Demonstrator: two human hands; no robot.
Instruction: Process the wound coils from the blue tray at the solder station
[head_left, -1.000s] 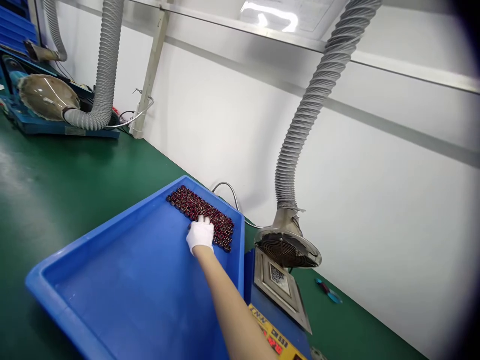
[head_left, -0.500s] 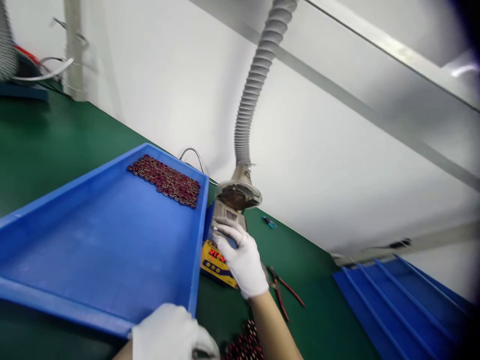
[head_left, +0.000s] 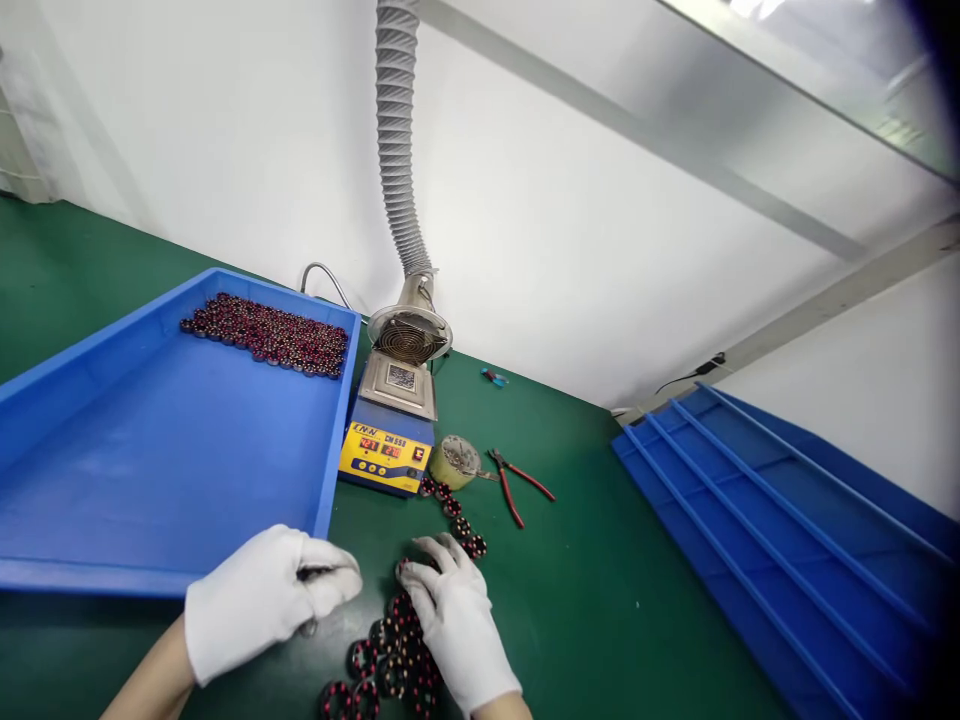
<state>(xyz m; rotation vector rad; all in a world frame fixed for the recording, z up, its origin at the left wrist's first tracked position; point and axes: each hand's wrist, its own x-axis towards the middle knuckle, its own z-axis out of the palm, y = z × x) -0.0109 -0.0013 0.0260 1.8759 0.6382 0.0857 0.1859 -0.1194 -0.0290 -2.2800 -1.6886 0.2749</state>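
Observation:
My left hand (head_left: 274,595), in a white glove, hovers right of the blue tray's near corner. Its fingers are curled together; a small grey bit shows under them, too hidden to name. My right hand (head_left: 454,615), also gloved, reaches down at the upper end of a heap of small black ring-shaped coils (head_left: 394,675) with pink and copper-coloured spots. Its thumb and fingers close around one dark ring there, partly covered. A short row of the same coils (head_left: 452,507) lies beyond that hand, leading towards a yellow and blue solder pot (head_left: 386,455) with lit red digits.
The blue tray (head_left: 330,480) at left holds packed coils (head_left: 270,335) along its far end. A grey extraction hose (head_left: 397,150) hangs over the pot. A round yellowish tin (head_left: 455,462), red-handled pliers (head_left: 517,488), a small blue tool (head_left: 493,377) and ribbed blue panels (head_left: 780,540) are to the right.
My right hand has come down from the solder pot to the coil heap, uncovering the pot's top. My left hand shows higher in view, and the camera view has shifted.

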